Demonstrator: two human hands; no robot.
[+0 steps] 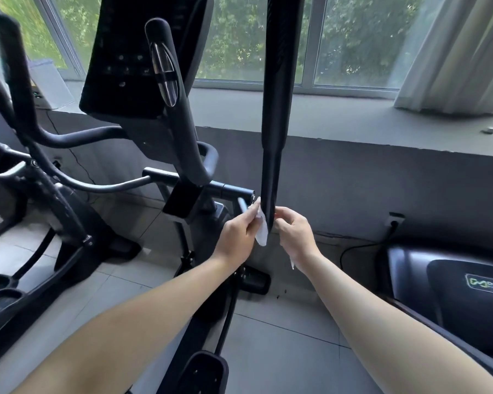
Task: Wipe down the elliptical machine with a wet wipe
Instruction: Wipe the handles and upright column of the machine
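Pinching a white wipe [261,231], the left hand [239,231] presses it against the left side of the bar [273,109], low centre of the frame. Grip is narrow: thumb and fingers are closed on the sheet, its top edge stands above the knuckles and its lower corner hangs free below them.

The right hand [295,234] is at the same height on the bar's right side, fingers curled, tips touching the bar. A thin white tail hangs out beneath the heel of this hand, so it holds wipe material as well. Whether this is one sheet with the left piece passing behind the bar, cannot tell.

The bar is black and runs from the top edge of the frame down to the hands, narrowing in its lower part. Both forearms enter from the bottom edge.

Elliptical, other parts:
- console [131,52], dark, upper left of centre
- fixed grip [165,89] with a metal sensor plate, just right of the console
- pedal [205,371], bottom centre, between the forearms

Surroundings:
- second machine [54,194] at the left edge
- window [353,38] across the top, foliage outside
- curtain [453,52], upper right
- grey sill [325,115] below the window
- wall socket [394,220] with a plug and black cable [359,248], right of the hands
- dark padded equipment [453,280], lower right
- grey tiled floor [282,351]
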